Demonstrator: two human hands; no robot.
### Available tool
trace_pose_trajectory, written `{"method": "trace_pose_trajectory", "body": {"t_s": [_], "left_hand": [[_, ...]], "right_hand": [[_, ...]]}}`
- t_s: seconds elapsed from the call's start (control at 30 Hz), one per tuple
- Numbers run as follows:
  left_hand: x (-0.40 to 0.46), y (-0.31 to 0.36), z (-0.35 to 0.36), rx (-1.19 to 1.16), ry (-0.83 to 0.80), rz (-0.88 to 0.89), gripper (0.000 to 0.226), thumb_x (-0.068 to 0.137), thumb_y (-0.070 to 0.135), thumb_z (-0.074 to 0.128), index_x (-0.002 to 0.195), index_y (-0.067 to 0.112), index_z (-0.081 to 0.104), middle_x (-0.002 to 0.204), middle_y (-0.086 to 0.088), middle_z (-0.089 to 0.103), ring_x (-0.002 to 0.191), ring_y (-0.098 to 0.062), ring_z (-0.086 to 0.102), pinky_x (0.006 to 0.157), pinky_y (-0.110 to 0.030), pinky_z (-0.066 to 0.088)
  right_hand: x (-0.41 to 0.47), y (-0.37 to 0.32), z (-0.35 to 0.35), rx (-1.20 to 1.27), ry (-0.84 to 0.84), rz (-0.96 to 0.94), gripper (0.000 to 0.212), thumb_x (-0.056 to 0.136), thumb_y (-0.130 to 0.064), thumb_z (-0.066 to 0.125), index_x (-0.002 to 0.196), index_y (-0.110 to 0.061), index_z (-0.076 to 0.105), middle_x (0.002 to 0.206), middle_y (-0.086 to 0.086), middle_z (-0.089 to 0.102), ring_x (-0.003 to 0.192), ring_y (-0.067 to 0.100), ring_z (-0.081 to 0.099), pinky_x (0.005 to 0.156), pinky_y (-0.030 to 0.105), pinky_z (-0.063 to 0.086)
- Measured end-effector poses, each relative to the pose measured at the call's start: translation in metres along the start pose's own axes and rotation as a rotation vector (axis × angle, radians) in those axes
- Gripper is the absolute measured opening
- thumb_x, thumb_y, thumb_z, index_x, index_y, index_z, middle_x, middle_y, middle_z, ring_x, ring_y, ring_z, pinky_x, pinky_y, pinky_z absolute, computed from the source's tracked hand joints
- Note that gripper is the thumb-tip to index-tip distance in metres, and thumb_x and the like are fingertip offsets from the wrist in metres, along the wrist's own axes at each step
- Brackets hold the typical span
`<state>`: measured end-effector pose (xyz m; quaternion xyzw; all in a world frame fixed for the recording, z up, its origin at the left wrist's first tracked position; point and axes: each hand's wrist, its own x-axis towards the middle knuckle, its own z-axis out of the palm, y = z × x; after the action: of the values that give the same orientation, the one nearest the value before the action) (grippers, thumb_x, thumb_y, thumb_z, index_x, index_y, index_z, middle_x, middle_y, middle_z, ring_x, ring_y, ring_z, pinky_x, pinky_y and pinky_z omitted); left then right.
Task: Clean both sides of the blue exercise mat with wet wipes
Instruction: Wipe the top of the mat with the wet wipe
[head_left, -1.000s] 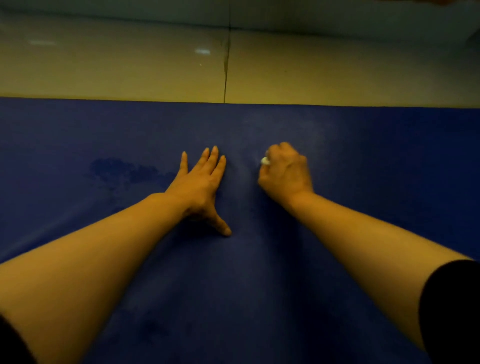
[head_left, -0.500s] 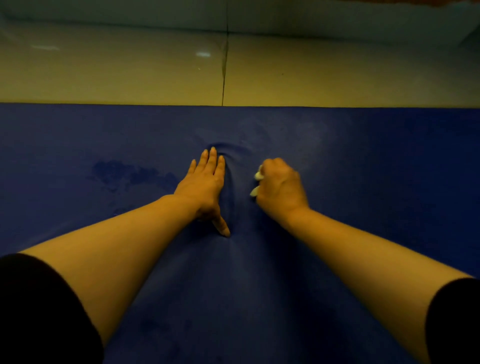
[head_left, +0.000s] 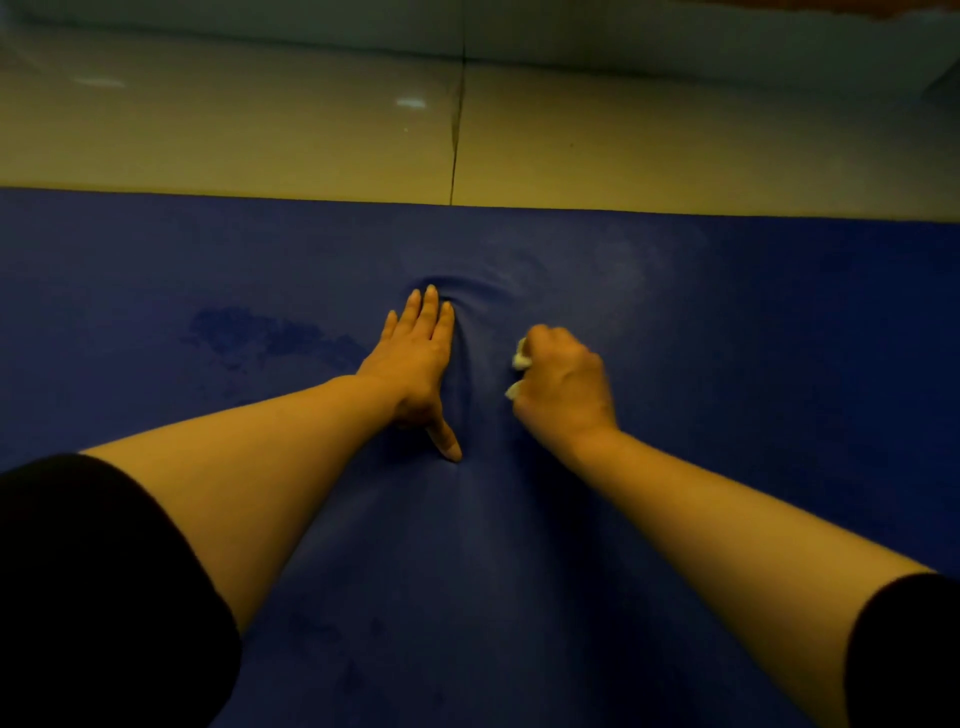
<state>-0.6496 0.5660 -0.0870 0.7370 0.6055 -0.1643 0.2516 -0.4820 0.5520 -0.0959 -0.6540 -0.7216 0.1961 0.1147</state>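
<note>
Blue mat (head_left: 727, 415) lies flat on the tiled floor (head_left: 260, 140), filling the lower view, its far edge straight against the tiles. My left hand (head_left: 418, 364) lies flat on the mat near its middle, fingers straight and together, thumb splayed back toward me; the mat wrinkles up just past my fingertips (head_left: 430, 293). My right hand (head_left: 563, 382) is just right of the left one, apart from it, curled into a fist around a white wet wipe (head_left: 520, 359), bits of it poking out on the left-hand side, fist down on the mat. Darker wet patch (head_left: 249, 332) on the mat left of my left hand. Black sleeves (head_left: 93, 597) at both upper arms.
</note>
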Motion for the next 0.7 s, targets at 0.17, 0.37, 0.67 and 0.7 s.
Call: {"method": "trace_pose_trajectory", "body": {"t_s": [0.17, 0.37, 0.67, 0.7], "left_hand": [[0.000, -0.002, 0.000, -0.018, 0.000, -0.003, 0.160, 0.044, 0.060, 0.088, 0.149, 0.009, -0.022, 0.155, -0.009, -0.031, 0.143, -0.027, -0.029, 0.119, -0.046, -0.010], [0.002, -0.004, 0.000, -0.048, 0.001, 0.002, 0.159, 0.044, 0.058, 0.088, 0.150, 0.010, -0.021, 0.156, -0.008, -0.031, 0.143, -0.026, -0.029, 0.119, -0.044, -0.012], [0.002, -0.008, 0.004, -0.073, 0.019, 0.022, 0.160, 0.043, 0.059, 0.088, 0.149, 0.011, -0.021, 0.155, -0.006, -0.032, 0.143, -0.024, -0.029, 0.119, -0.044, -0.011], [0.002, -0.008, 0.004, -0.075, 0.017, 0.027, 0.159, 0.043, 0.059, 0.087, 0.149, 0.012, -0.022, 0.155, -0.006, -0.032, 0.143, -0.024, -0.030, 0.119, -0.044, -0.011]], "right_hand": [[-0.005, 0.000, -0.001, 0.085, -0.174, -0.164, 0.020, 0.072, -0.006, 0.068, 0.084, -0.015, 0.054, 0.097, 0.007, 0.058, 0.084, 0.031, 0.058, 0.071, 0.038, 0.048], [0.013, 0.055, -0.026, -0.034, 0.098, 0.061, 0.014, 0.072, -0.004, 0.063, 0.080, -0.014, 0.061, 0.093, 0.010, 0.059, 0.083, 0.033, 0.058, 0.069, 0.034, 0.045], [-0.026, 0.002, 0.009, 0.132, -0.112, -0.201, 0.021, 0.069, -0.002, 0.065, 0.078, -0.017, 0.052, 0.091, 0.004, 0.057, 0.077, 0.027, 0.057, 0.064, 0.033, 0.045], [-0.023, 0.013, 0.002, 0.117, -0.108, -0.190, 0.024, 0.068, -0.002, 0.064, 0.076, -0.019, 0.051, 0.089, 0.003, 0.057, 0.077, 0.028, 0.057, 0.064, 0.033, 0.045]]}}
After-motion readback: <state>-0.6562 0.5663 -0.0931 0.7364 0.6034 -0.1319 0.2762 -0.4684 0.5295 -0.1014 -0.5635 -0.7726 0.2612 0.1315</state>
